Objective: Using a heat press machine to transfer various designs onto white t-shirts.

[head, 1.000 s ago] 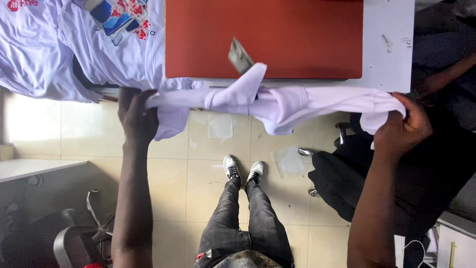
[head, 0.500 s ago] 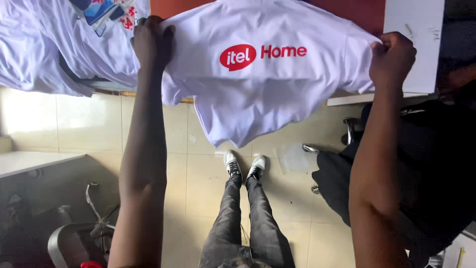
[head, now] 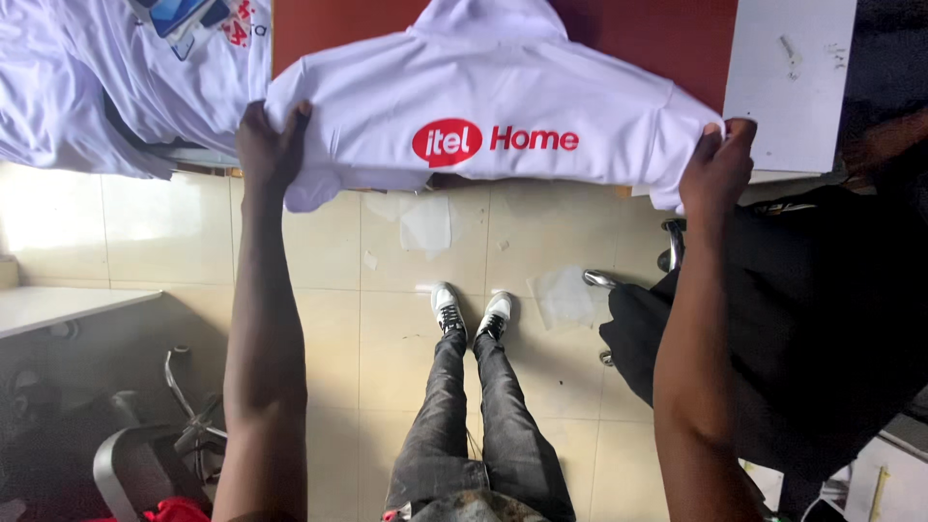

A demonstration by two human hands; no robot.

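left hand [head: 266, 145]: fingers clamped on shirt [head: 483, 106] edge
right hand [head: 715, 169]: clamped likewise
risk: overhanging hem drags shirt off red pad [head: 338, 24]

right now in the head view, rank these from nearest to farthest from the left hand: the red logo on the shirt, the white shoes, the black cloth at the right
From the left hand:
1. Red logo, just to its right on the white shirt.
2. White shoes, lower down on the tiled floor.
3. Black cloth, far across at the right edge.
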